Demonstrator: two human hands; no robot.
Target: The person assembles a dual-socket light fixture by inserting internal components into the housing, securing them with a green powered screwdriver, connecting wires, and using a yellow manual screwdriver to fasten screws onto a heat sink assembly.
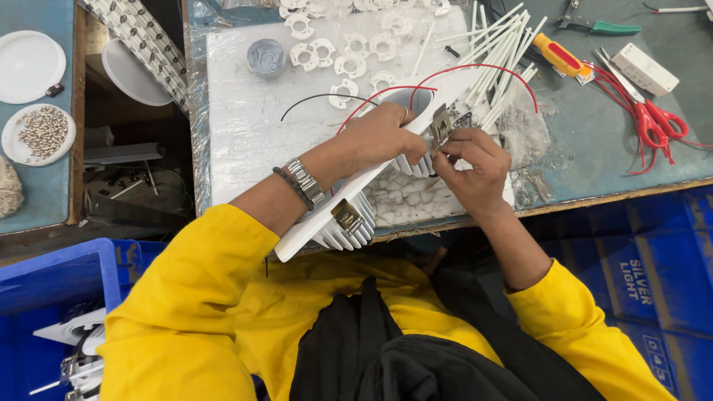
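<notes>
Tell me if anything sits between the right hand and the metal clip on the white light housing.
Nothing visible does. The right hand has its fingertips directly on the metal clip of the white light housing, which the left hand steadies.

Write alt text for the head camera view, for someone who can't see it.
A person in yellow sleeves holds a white finned light fixture at a workbench edge, left hand gripping its body while the right hand pinches a metal spring clip on its side. Red scissors and white plastic rings lie on the bench.
</notes>
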